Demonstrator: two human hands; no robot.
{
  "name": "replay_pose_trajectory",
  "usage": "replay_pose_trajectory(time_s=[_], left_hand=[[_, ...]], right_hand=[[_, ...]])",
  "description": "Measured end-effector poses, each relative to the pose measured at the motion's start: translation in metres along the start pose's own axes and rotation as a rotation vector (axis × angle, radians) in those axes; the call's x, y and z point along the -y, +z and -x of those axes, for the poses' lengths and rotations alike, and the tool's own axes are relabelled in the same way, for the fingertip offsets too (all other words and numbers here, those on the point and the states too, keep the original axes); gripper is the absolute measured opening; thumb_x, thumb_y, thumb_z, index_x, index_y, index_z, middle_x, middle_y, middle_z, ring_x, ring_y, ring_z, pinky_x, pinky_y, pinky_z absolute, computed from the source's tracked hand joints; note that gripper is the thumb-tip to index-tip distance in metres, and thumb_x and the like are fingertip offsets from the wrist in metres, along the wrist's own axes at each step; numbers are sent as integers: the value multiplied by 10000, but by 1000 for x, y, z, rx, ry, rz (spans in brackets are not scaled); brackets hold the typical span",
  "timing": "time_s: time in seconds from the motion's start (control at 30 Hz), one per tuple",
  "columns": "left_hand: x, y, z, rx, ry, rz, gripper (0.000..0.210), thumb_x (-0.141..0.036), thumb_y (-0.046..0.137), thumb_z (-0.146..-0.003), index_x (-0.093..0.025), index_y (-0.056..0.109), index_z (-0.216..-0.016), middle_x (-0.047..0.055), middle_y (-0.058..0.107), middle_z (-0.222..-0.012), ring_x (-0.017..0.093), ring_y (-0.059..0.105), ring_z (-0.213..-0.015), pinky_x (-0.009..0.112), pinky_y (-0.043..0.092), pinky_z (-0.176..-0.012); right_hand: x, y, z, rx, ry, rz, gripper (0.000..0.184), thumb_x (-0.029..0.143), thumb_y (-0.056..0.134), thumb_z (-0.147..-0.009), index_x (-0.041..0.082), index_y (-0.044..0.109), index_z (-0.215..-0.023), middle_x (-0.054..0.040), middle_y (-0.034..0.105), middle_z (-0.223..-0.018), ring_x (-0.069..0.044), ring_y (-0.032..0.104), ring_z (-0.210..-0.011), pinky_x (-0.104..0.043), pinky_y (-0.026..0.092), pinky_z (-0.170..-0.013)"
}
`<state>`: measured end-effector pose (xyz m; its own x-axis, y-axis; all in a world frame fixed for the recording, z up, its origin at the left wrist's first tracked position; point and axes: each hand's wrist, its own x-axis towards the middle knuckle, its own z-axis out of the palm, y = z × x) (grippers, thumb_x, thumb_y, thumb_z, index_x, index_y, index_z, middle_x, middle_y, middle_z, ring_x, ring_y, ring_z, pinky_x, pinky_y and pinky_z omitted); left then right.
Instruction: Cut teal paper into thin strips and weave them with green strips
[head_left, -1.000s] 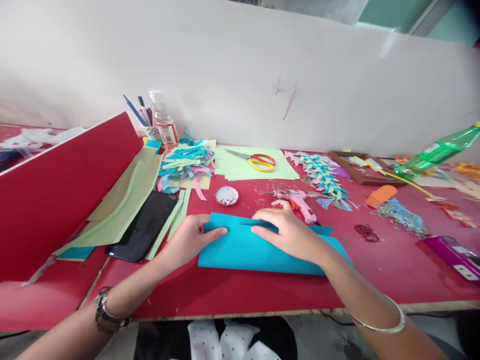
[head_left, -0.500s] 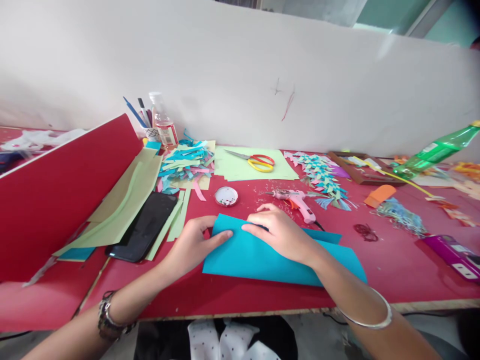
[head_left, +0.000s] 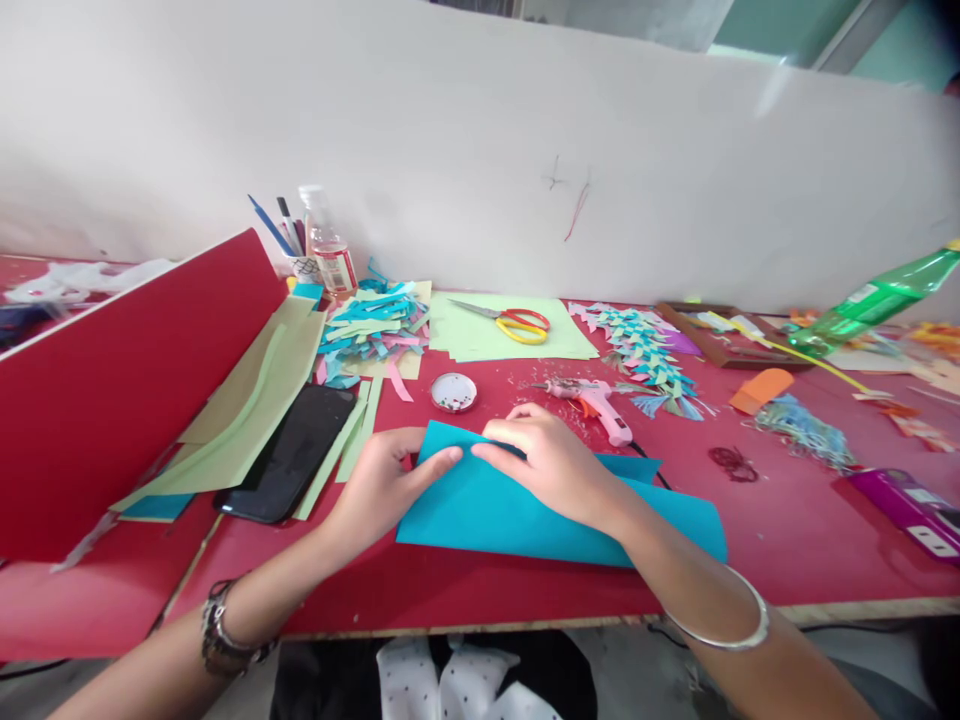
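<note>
A sheet of blue paper, bent over on itself so that its right end curves, is held just above the front of the red table. My left hand pinches its upper left corner, thumb on the near face and fingers behind. Along the top edge, my right hand grips the paper between thumb and curled fingers. Part of the sheet's far layer shows behind my right wrist. Beyond the paper lie a pink glue gun and a round lid with small bits in it.
Scissors rest on pale green sheets by the wall. Paper strips are heaped at back left, near a phone and a red board. To the right are a braided paper piece, a green bottle and a purple device.
Both hands and the blue paper have shifted slightly left. My right hand has slid a little toward the left corner along the top edge.
</note>
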<state>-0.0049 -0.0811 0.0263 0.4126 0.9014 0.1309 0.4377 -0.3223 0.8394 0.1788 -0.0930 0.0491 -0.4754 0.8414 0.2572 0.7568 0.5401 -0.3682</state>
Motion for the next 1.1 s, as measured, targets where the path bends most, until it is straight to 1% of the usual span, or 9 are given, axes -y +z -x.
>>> replay_pose_trajectory(time_s=[0.13, 0.27, 0.33, 0.4, 0.47, 0.57, 0.73, 0.9, 1.1], left_hand=[[0, 0, 1, 66, 9, 14, 293, -390, 487, -757, -120, 597, -729, -3, 611, -674, 111, 520, -609, 171, 391, -542], [-2, 0, 1, 45, -15, -5, 305, -390, 486, -758, -120, 572, -645, -25, 558, -591, 82, 463, -533, 153, 350, -473], [-2, -1, 1, 29, -35, -16, 333, -405, 477, -758, -119, 552, -607, -35, 514, -548, 71, 420, -494, 152, 320, -436], [-2, -3, 1, 26, -62, -26, 361, -428, 463, -759, -115, 543, -596, -38, 479, -524, 67, 393, -473, 154, 299, -414], [-1, -4, 1, 34, -83, -28, 380, -447, 450, -760, -112, 549, -609, -35, 468, -523, 69, 388, -472, 157, 296, -412], [0, -5, 1, 27, -87, -26, 384, -456, 450, -756, -108, 557, -633, -27, 477, -547, 75, 398, -496, 158, 310, -429], [-2, -4, 0, -18, -39, -49, 369, -416, 451, -765, -113, 513, -564, -39, 432, -512, 60, 349, -475, 152, 281, -414], [-3, -3, 0, -38, -18, -26, 330, -405, 479, -752, -109, 568, -634, -18, 521, -576, 81, 421, -524, 157, 326, -455], [-2, -4, 0, -38, -11, -24, 346, -405, 425, -780, -114, 607, -737, 3, 573, -630, 107, 473, -556, 176, 357, -478]], right_hand=[[0, -2, -1, 1, -5, 1, 329, 347, 362, -861, 180, 515, -622, 11, 553, -558, -110, 480, -615, -220, 332, -676], [0, -4, -1, -9, -5, 17, 349, 337, 351, -866, 177, 536, -618, 7, 570, -566, -116, 494, -625, -233, 334, -691], [1, -5, 0, -27, 0, 25, 285, 349, 384, -850, 185, 567, -706, 2, 607, -641, -123, 510, -654, -242, 341, -705], [1, -5, 1, -51, 15, 21, 222, 375, 442, -817, 197, 569, -854, -6, 633, -762, -135, 527, -706, -250, 351, -723], [2, -6, 2, -64, 31, 12, 241, 385, 468, -799, 202, 550, -932, -15, 636, -826, -144, 536, -744, -253, 359, -731], [2, -6, 1, -52, 42, 11, 205, 348, 426, -830, 199, 567, -842, -10, 631, -743, -140, 536, -719, -247, 360, -714], [3, -7, -1, -41, 66, -15, 246, 324, 403, -846, 186, 570, -729, 0, 608, -646, -125, 522, -647, -231, 349, -654], [3, -8, 1, -54, 63, -102, 245, 319, 410, -843, 180, 582, -739, 0, 620, -671, -116, 531, -639, -224, 354, -639], [3, -10, 2, -74, 71, -197, 242, 311, 418, -838, 181, 608, -765, -11, 647, -750, -127, 564, -683, -226, 381, -656]])
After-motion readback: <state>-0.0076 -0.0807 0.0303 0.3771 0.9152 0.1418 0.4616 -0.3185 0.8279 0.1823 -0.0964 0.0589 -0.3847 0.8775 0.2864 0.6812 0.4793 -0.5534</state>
